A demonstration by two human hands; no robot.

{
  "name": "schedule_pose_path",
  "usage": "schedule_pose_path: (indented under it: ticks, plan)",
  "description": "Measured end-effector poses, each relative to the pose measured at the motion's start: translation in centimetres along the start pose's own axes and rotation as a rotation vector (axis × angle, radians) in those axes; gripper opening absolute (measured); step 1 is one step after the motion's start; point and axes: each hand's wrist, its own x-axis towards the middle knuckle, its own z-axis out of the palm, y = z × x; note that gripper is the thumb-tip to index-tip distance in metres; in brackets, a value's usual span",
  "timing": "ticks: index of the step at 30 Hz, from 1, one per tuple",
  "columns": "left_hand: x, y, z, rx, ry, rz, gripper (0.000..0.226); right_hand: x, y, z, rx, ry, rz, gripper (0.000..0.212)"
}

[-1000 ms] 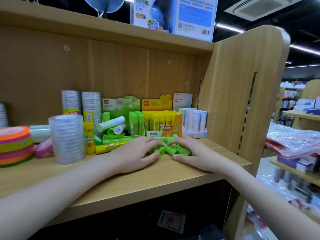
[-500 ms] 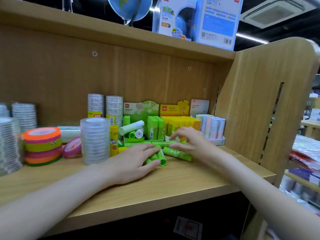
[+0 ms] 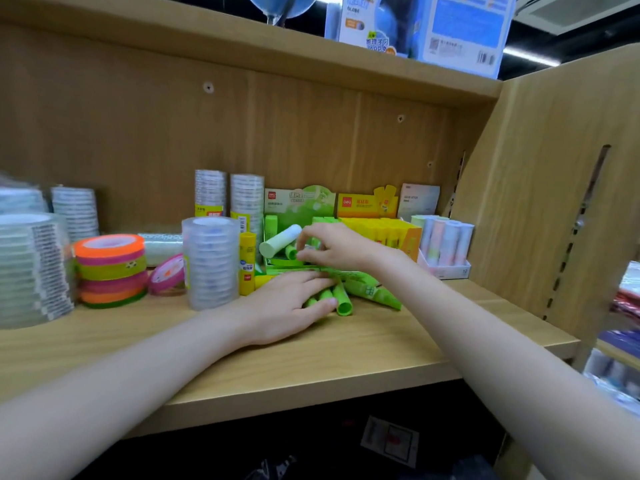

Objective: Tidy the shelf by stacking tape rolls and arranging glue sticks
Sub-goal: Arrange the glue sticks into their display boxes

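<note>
A: Head view is showing the left hand [image 3: 287, 306] lying flat, fingers straight, pressing loose green glue sticks [image 3: 341, 299] on the shelf [image 3: 346, 358], just before the green box [image 3: 299, 206].

B: And the right hand [image 3: 332, 247]?

A: It is reaching into that box, fingertips seemingly pinching a small stick, though blur is hiding which.

B: How are they handling?

A: Light, stiff, smooth cylinders, likely rolling; gripping mid-barrel is looking safest.

B: Obstacles?

A: A pale stick [image 3: 280, 240] is lying across the box; the clear tape stack [image 3: 211, 261] and yellow stick [image 3: 247, 263] are crowding the left.
</note>
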Motion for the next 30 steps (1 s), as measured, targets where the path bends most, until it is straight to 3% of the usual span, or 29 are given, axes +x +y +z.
schedule_pose_path:
  ticks: [2,6,8,10,12,14,16,18,21,22,26,30]
  plan:
    - [0.0,0.1,-0.1,-0.001,0.006,-0.009,0.051,-0.4,-0.1,0.0,0.029,0.063,0.021,0.022]
    - [-0.1,0.3,-0.1,0.025,0.003,-0.027,0.052,-1.8,-0.2,-1.6,0.023,0.339,0.138,0.016]
    - [-0.2,0.2,-0.1,0.029,0.005,-0.024,0.052,-3.7,0.6,-2.4,0.085,0.422,0.224,0.023]
    - [-0.2,0.2,-0.2,0.033,0.007,-0.016,0.057,-6.4,1.7,-2.8,0.411,0.503,0.363,0.027]
    - [0.1,0.4,-0.5,0.022,0.032,-0.011,0.064,-9.2,3.0,-3.4,1.033,0.600,0.498,0.016]
    - [0.7,0.7,-0.7,-0.006,0.067,-0.014,0.057,-11.2,4.8,-4.0,1.627,0.708,0.584,0.013]
    - [1.7,1.0,-0.5,0.028,0.105,-0.005,0.057,-12.5,6.8,-4.2,1.917,0.764,0.568,0.027]
    - [3.1,1.2,-0.2,0.084,0.184,0.009,0.066,-12.9,8.2,-4.5,1.997,0.775,0.531,0.041]
    - [5.5,1.5,0.0,0.131,0.344,0.002,0.069,-12.6,9.7,-4.8,1.823,0.786,0.473,0.058]
    - [6.2,1.8,0.0,0.141,0.377,-0.008,0.068,-12.4,9.8,-5.0,1.646,0.784,0.469,0.062]
    - [8.7,2.3,0.7,0.186,0.374,-0.036,0.050,-10.8,11.2,-5.0,0.438,0.794,0.470,0.052]
    - [9.9,2.1,1.4,0.238,0.319,-0.075,0.047,-8.6,13.0,-3.9,0.087,0.674,0.385,0.032]
